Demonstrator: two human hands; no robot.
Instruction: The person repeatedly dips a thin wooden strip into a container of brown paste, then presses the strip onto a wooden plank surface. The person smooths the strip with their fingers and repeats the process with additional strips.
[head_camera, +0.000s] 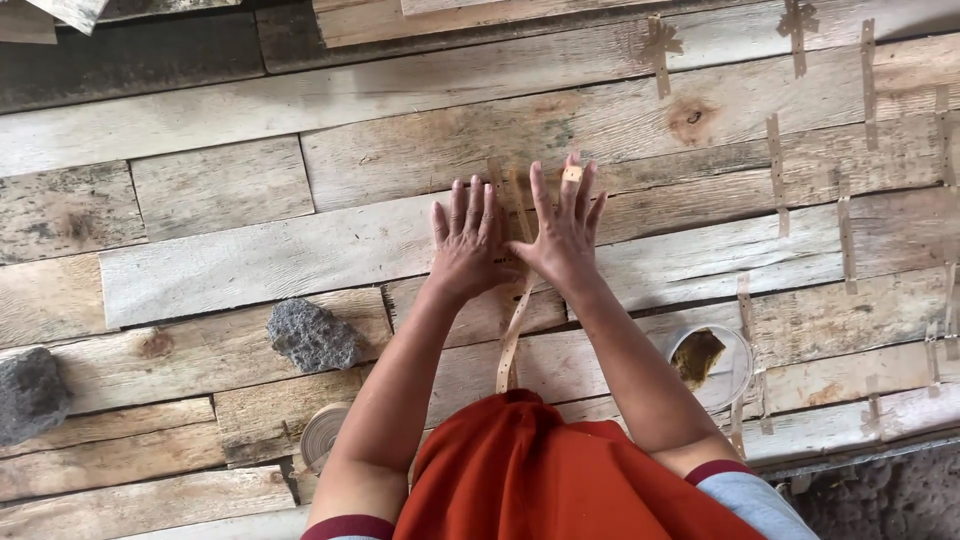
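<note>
Two bare hands flat on the weathered wooden plank floor (250, 262), fingers spread, nothing gripped. Left hand (466, 245) and right hand (563, 232) press side by side on a long thin tan strip (513, 335) that runs from between the palms down toward the orange cloth (540, 475) on the lap. Small tan piece sits on a right fingertip (572, 174). Grey porous stone (312, 335) lies left of the left forearm; second grey stone (30, 395) at the far left edge. Roll of tan strip (322, 432) sits by the left elbow. Round clear container (712, 362) sits right of the right forearm. More strips (776, 172) are laid in rows upper right.
</note>
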